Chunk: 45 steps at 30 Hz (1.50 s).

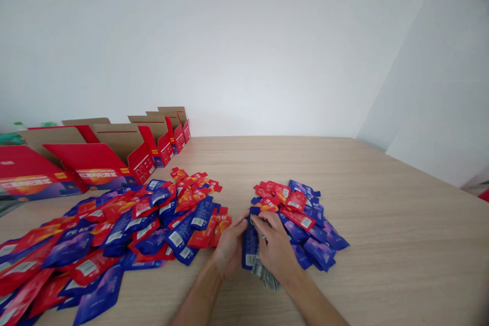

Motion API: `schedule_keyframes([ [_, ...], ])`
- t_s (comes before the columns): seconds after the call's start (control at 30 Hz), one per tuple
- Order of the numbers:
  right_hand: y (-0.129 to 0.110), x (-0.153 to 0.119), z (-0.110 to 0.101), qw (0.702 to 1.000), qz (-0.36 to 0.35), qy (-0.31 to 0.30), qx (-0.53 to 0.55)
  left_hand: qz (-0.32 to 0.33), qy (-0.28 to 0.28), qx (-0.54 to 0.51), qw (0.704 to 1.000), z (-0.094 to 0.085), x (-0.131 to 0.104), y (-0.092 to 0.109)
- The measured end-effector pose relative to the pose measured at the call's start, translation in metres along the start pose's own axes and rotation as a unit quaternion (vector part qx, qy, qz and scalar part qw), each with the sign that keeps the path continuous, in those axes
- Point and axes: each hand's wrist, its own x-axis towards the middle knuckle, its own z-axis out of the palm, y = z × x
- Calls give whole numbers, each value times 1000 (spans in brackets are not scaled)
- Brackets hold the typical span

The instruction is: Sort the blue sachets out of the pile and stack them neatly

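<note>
A dark blue sachet [250, 247] with a barcode stands between my hands, over the near middle of the table. My left hand [230, 244] grips its left edge, thumb near the top. My right hand [275, 244] has its fingers at the upper part of the sachet, touching its face. A bundle of thin grey-and-white striped slips [266, 276] sticks out below my right palm, held in that hand; its upper part is hidden. Just beyond my right hand lies a smaller heap of red sachets [295, 200] and blue sachets [320, 252].
A large heap of mixed red and blue sachets [114, 234] spreads across the left of the table [382, 224]. Behind it, several open red cardboard boxes [103, 163] stand in a row with flaps raised. A white wall [275, 51] rises at the table's far edge.
</note>
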Motion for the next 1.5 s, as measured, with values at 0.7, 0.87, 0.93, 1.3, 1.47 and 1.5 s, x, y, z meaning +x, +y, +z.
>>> schedule_keyframes([
  [0.7, -13, -6, -2, 988, -5, -149, 37, 89, 122, 55, 987, -9, 4, 2],
  [0.87, -6, -5, 1, 992, 29, -109, 51, 145, 149, 220, 953, -12, 5, 0],
  [0.93, -2, -5, 4, 993, 34, -102, 50, 183, 189, 314, 912, -16, 8, 2],
  [1.3, 13, -4, 7, 990, 94, -83, -58, 334, 297, 723, 527, -41, 12, 27],
  [1.47, 19, -4, 8, 984, 123, -76, -103, 287, 141, 768, 555, -36, 21, 4],
  [1.5, 20, -4, 8, 983, 129, -74, -110, 263, 102, 769, 574, -34, 24, -3],
])
